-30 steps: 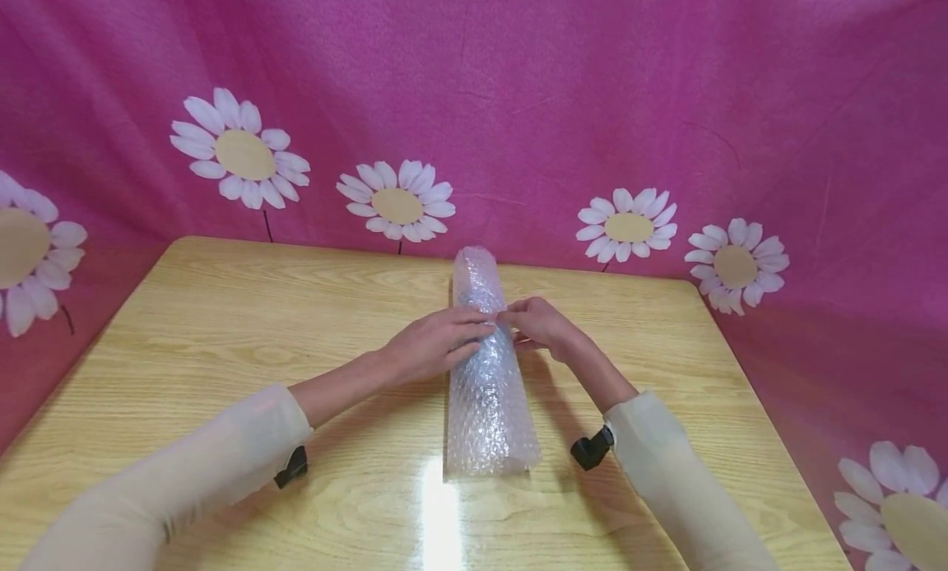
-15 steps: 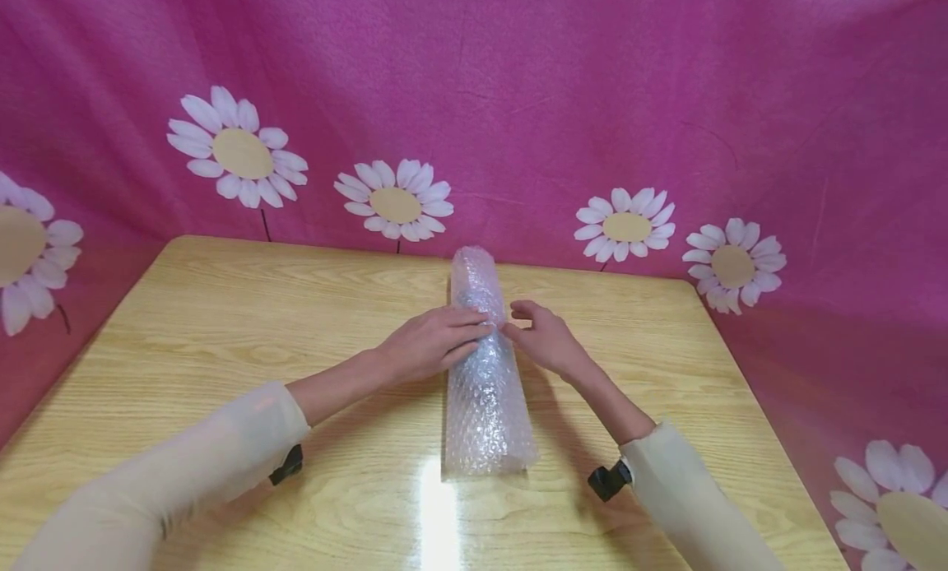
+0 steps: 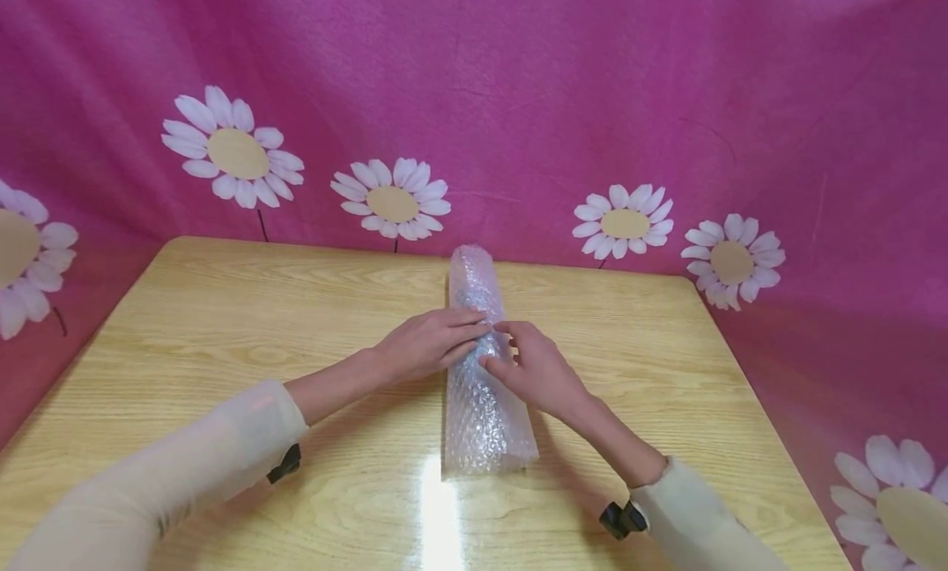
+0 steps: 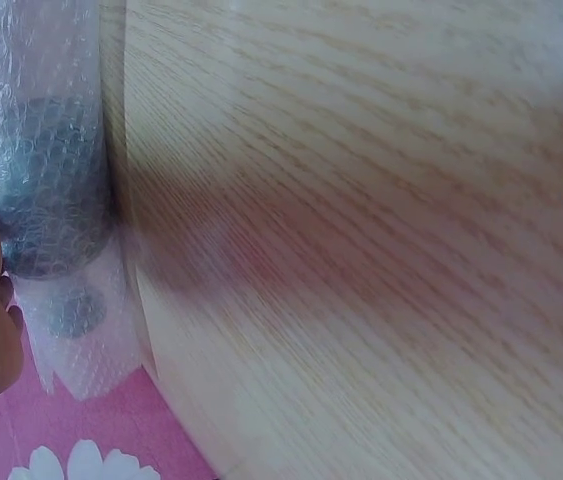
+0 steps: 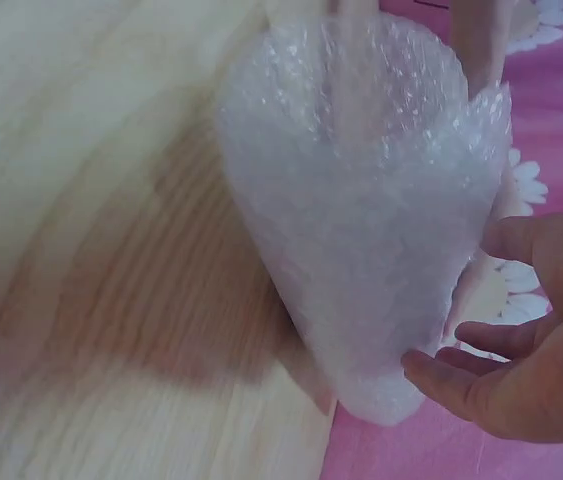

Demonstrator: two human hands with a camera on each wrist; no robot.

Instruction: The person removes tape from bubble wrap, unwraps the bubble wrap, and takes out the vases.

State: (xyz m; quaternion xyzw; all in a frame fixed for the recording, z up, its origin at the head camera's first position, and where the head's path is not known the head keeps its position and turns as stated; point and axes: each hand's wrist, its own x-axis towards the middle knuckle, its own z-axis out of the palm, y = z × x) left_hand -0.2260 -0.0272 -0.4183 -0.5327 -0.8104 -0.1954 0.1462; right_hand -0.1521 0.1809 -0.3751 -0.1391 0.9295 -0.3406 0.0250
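Observation:
A roll of clear bubble wrap [image 3: 485,427] lies lengthwise on the table, with a dark cylindrical object [image 4: 53,190] showing through it in the left wrist view. My left hand [image 3: 425,343] rests on top of the roll, fingers laid across its middle. From the right side, my right hand [image 3: 544,372] reaches over the roll with thumb and fingers spread apart, fingertips right at the plastic. The right wrist view shows the roll's flared, hollow near end and the right fingers [image 5: 441,380] beside its wall.
The wood-grain table [image 3: 259,308] extends to both sides of the roll. Behind and beside it hangs a pink cloth [image 3: 518,102] with large white daisies. The roll's far end reaches the table's back edge. Black wrist cameras [image 3: 622,520] sit below both sleeves.
My right hand has let go of the bubble wrap edge, spread its fingers and shifted toward the near end of the roll. The left hand has stayed on the wrap.

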